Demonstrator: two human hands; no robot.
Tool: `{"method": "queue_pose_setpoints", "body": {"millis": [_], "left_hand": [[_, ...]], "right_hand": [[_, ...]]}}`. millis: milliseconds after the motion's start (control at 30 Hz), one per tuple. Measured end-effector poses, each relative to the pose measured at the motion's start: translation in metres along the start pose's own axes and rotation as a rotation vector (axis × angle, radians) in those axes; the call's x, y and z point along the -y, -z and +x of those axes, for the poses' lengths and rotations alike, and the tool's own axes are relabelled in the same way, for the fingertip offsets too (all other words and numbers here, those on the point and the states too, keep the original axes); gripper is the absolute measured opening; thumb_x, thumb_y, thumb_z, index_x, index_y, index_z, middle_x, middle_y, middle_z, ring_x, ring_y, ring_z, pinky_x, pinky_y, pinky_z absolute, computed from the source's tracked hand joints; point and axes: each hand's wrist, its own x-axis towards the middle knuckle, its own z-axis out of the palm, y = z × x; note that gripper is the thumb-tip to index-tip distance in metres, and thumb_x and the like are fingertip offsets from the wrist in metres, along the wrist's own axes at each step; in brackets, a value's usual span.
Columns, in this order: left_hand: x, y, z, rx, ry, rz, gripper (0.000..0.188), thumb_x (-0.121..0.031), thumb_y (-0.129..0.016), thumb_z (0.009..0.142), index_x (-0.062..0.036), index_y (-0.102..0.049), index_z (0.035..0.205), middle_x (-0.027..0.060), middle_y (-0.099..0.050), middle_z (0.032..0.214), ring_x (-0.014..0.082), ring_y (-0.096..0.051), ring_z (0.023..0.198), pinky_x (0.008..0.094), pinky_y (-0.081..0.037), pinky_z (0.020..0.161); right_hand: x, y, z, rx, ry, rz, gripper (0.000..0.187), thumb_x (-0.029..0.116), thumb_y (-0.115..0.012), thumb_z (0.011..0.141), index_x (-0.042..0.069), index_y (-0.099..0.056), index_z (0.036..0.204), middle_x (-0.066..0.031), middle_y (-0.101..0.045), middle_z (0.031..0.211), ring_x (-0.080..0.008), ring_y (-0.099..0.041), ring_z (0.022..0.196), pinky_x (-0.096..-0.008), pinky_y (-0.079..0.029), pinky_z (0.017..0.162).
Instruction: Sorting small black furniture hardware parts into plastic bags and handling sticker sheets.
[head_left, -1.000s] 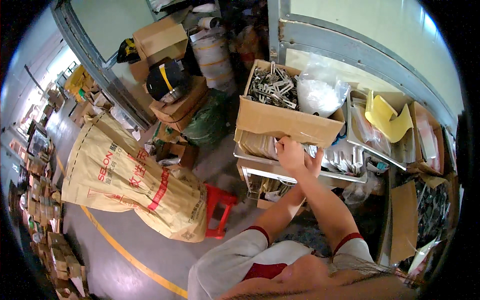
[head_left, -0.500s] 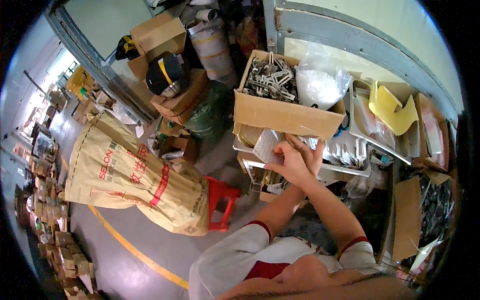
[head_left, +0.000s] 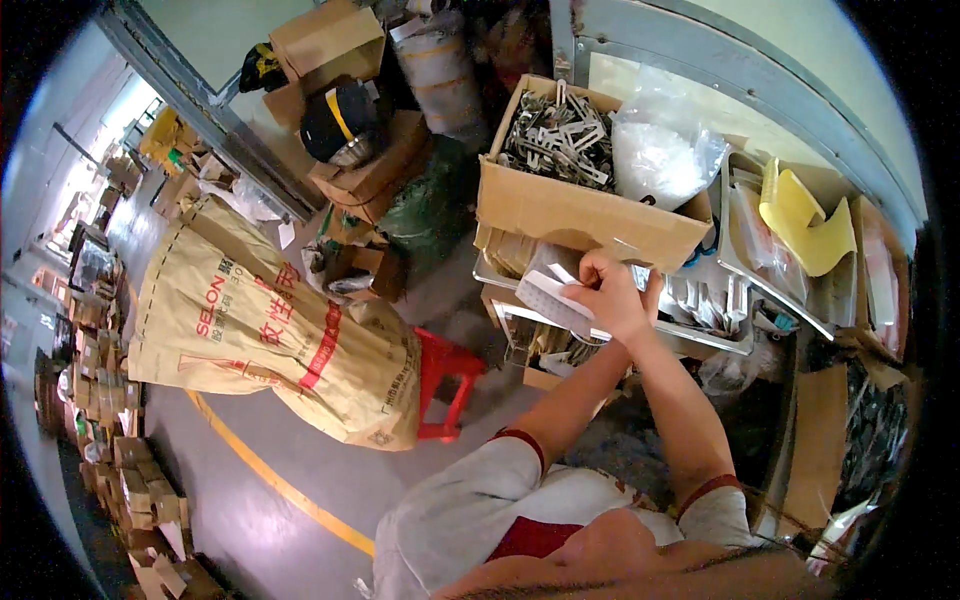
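currently, right hand (head_left: 616, 302) pinches dotted white sheet (head_left: 552, 302) between fingers, near open cardboard box (head_left: 590, 218); left hand (head_left: 654, 288) mostly hidden, grasp unclear.

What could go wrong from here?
The white dotted sheet could slip: the right hand grips it near one end, the rest sticking out leftward.
That hand might bump the cardboard box close above it, perhaps jostling the loose metal pieces inside.
With forearms crossed, the partly hidden left hand may get in the way.
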Motion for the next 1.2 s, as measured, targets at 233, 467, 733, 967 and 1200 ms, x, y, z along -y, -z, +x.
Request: {"method": "queue_pose_setpoints", "body": {"millis": [233, 467, 733, 967, 1200], "left_hand": [[-0.024, 0.02, -0.008, -0.166, -0.063, -0.014, 0.089, -0.059, -0.054, 0.089, 0.0091, -0.029, 0.139, 0.0265, -0.043, 0.132, 0.0377, -0.041, 0.123, 0.0433, -0.027, 0.108], [-0.06, 0.057, -0.012, -0.424, -0.158, 0.191, 0.083, -0.059, -0.051, 0.091, 0.0088, -0.034, 0.136, 0.0249, -0.047, 0.129, 0.036, -0.043, 0.12, 0.0424, -0.029, 0.106], [-0.042, 0.034, -0.007, -0.13, -0.048, 0.358, 0.073, -0.055, -0.05, 0.094, 0.008, -0.04, 0.13, 0.0211, -0.051, 0.12, 0.0334, -0.045, 0.115, 0.042, -0.033, 0.101], [-0.007, -0.008, 0.0, 0.063, -0.006, -0.486, 0.078, -0.046, -0.063, 0.089, 0.0075, -0.033, 0.137, 0.0217, -0.047, 0.124, 0.0353, -0.043, 0.119, 0.0416, -0.031, 0.105], [-0.022, 0.004, -0.003, -0.299, -0.116, -0.123, 0.086, -0.045, -0.064, 0.087, 0.009, -0.025, 0.142, 0.0243, -0.043, 0.13, 0.0372, -0.04, 0.123, 0.0417, -0.028, 0.108]], "right_hand": [[0.007, -0.006, -0.004, -0.154, 0.202, -0.072, 0.013, 0.002, -0.065, 0.084, 0.004, -0.063, 0.097, -0.0124, -0.064, 0.086, -0.0259, -0.064, 0.079, -0.0344, -0.049, 0.068], [0.034, -0.002, -0.016, 0.084, 0.326, -0.449, 0.013, 0.015, -0.07, 0.075, 0.006, -0.07, 0.086, -0.017, -0.063, 0.101, -0.0384, -0.063, 0.092, -0.0477, -0.05, 0.084], [0.019, -0.004, -0.009, -0.068, 0.161, -0.351, 0.02, 0.017, -0.075, 0.075, 0.0, -0.064, 0.078, -0.0155, -0.064, 0.081, -0.0337, -0.063, 0.075, -0.0426, -0.05, 0.072], [0.019, 0.003, -0.004, -0.036, -0.027, -0.167, 0.023, 0.018, -0.078, 0.076, -0.001, -0.065, 0.076, -0.0146, -0.064, 0.072, -0.0283, -0.062, 0.064, -0.0376, -0.048, 0.061], [0.012, 0.003, -0.007, -0.075, -0.022, -0.166, 0.018, 0.016, -0.071, 0.084, -0.001, -0.067, 0.087, -0.0113, -0.066, 0.077, -0.0204, -0.059, 0.067, -0.0309, -0.046, 0.067]]}}
